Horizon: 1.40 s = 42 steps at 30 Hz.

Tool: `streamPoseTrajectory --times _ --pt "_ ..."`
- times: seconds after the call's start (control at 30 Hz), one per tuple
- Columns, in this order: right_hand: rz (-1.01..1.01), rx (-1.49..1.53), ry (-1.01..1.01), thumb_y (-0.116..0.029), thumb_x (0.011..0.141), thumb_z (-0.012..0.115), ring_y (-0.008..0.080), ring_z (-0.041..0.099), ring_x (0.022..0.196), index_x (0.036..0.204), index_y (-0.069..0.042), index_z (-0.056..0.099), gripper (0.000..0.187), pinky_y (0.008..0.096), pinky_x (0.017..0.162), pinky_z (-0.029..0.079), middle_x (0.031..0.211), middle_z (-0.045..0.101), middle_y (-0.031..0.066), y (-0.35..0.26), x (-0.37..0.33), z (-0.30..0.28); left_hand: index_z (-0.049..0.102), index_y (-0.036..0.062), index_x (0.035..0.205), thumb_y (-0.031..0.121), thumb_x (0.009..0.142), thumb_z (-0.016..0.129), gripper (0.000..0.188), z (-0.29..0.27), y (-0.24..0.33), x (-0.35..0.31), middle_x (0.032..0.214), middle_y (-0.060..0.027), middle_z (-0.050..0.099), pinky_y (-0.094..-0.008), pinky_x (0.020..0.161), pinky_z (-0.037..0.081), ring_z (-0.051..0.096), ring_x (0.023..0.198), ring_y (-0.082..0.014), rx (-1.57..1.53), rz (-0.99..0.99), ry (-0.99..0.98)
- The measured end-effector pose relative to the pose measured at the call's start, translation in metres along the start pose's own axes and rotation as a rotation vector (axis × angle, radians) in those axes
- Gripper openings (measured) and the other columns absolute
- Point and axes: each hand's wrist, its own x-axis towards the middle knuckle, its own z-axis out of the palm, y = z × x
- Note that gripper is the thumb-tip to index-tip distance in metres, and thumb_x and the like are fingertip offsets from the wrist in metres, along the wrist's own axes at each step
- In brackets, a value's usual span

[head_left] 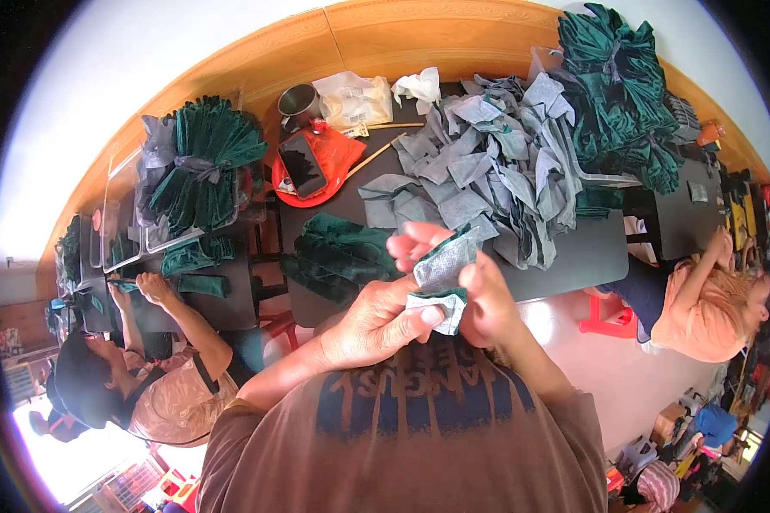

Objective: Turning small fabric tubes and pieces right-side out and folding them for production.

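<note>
In front of my chest, both hands are closed on one small strip of fabric (447,261), grey on the face I see and dark green velvet along its edges. My left hand (372,323) pinches its lower, folded end under the thumb. My right hand (490,299) grips it along the right side, thumb on the edge. Fingertips show behind the strip's upper left; whose they are is hard to tell. Just beyond lie a stack of green velvet pieces (338,254) and a large loose heap of grey strips (496,162).
On the dark table (573,272) a red tray (304,200) holds a phone (302,164), near a metal cup (299,104) and plastic bag (355,98). Bundled green velvet (616,85) rises at the back right. Co-workers sit left (175,402) and right (706,308), by a red stool (607,318).
</note>
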Motion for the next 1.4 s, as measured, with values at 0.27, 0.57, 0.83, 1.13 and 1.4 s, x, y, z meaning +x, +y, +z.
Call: streamPoseTrajectory --times 0.27,0.57,0.83,1.13,1.4 --pt "0.069 -0.131 0.042 -0.048 0.088 0.05 0.0184 0.048 0.109 0.126 -0.002 0.046 0.06 0.0337 0.096 0.035 0.118 0.055 0.0157 -0.01 0.0 0.011 0.052 0.0052 0.114 0.029 0.089 0.057 0.035 0.008 -0.019 0.007 0.085 -0.0043 0.058 -0.0239 0.06 0.043 0.052 0.067 -0.0085 0.077 0.253 0.008" --pt "0.096 -0.064 -0.077 -0.034 0.094 0.047 0.0143 0.056 0.098 0.123 -0.001 0.047 0.044 0.0277 0.086 0.044 0.121 0.055 0.015 -0.002 -0.004 0.017 0.027 0.0091 0.133 0.047 0.076 0.067 0.08 -0.002 -0.035 0.0 0.082 -0.0063 0.05 -0.0232 0.056 0.04 0.048 0.06 -0.0119 -0.799 -0.045 -0.441" --pt "0.026 -0.331 -0.046 -0.022 0.092 0.052 0.02 0.054 0.106 0.128 0.002 0.04 0.045 0.0332 0.092 0.042 0.122 0.053 0.0142 -0.007 -0.004 0.02 0.047 0.0079 0.104 0.078 0.074 0.038 0.076 -0.014 -0.034 0.005 0.063 -0.0046 0.049 -0.0348 0.049 0.044 0.045 0.044 -0.0149 -1.066 -0.233 -0.358" --pt "0.02 -0.473 -0.149 -0.009 0.082 0.056 0.0225 0.039 0.124 0.131 -0.001 0.039 0.053 0.0334 0.103 0.028 0.129 0.045 0.0133 -0.016 -0.013 -0.002 0.06 0.0014 0.097 0.013 0.076 0.068 0.026 -0.009 -0.018 0.006 0.094 -0.006 0.062 -0.0289 0.077 0.047 0.059 0.085 -0.0156 -0.865 -0.264 -0.062" --pt "-0.089 -0.525 0.088 0.004 0.081 0.049 0.02 0.051 0.108 0.103 -0.004 0.06 0.025 0.0359 0.098 0.035 0.109 0.058 0.0088 -0.012 -0.018 -0.003 0.065 0.0028 0.095 0.005 0.075 0.067 0.02 -0.003 -0.014 0.007 0.084 0.0025 0.062 -0.0244 0.072 0.043 0.056 0.077 -0.0073 -0.589 -0.241 0.079"
